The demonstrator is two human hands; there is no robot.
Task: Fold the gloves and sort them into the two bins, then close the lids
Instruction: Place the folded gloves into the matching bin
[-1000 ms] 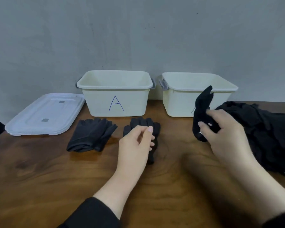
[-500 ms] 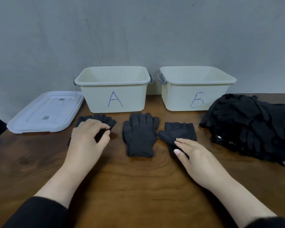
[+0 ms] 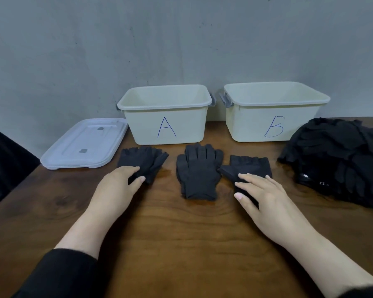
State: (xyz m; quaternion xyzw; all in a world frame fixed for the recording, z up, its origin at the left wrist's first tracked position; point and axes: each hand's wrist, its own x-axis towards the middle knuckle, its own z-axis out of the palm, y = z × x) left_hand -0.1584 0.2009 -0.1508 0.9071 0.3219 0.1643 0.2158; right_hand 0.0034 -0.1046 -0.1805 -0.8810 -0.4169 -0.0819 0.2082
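Three dark gloves lie in a row on the wooden table in front of two open cream bins, bin A (image 3: 164, 104) and bin B (image 3: 276, 100). My left hand (image 3: 116, 188) rests on the near end of the left glove (image 3: 144, 158), with its fingers on top and its thumb at the edge. The middle glove (image 3: 198, 171) lies flat with its fingers toward the bins, and neither hand touches it. My right hand (image 3: 265, 196) presses straight fingers on the near part of the right glove (image 3: 250, 166).
A heap of black gloves (image 3: 342, 160) fills the table's right side beside bin B. Translucent lids (image 3: 82, 145) lie stacked left of bin A. A dark object (image 3: 4, 160) sits past the table's left edge. A grey wall stands behind the bins.
My right hand has laid the glove it held in the air down to the right of the middle glove and now presses it. My left hand has moved left onto the left glove.
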